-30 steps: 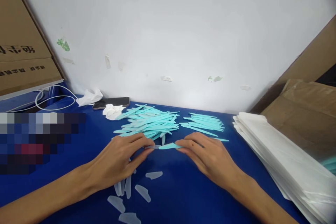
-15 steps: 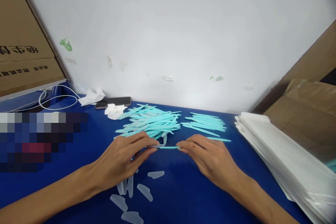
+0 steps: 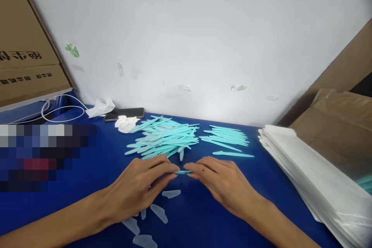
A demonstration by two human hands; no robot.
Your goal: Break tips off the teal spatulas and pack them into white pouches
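Note:
A slim turquoise eyebrow razor [image 3: 183,172] spans the gap between my fingertips, lying roughly level above the blue table. My left hand [image 3: 145,186] is closed in a pinch on its left end; the fingers hide the translucent cover there. Its right end is pinched by my right hand [image 3: 222,186]. Just beyond my left hand lies a heap of similar razors [image 3: 167,137]. Beyond my right hand, more razors [image 3: 228,135] lie side by side, with a single razor [image 3: 232,154] nearer. Several loose translucent blade covers [image 3: 159,214] lie below my left hand, some partly hidden by it.
A phone [image 3: 123,113] and crumpled tissues [image 3: 126,124] lie at the back left, near a white cable [image 3: 64,114]. Stacked white bags [image 3: 314,174] line the right side beside a cardboard box [image 3: 343,124]. A white wall [image 3: 186,38] rises behind the blue table [image 3: 203,224].
Both hands have come slightly nearer to me, and the right hand has moved left. Less of the razor shows between the fingertips. The single razor near my right hand is now uncovered.

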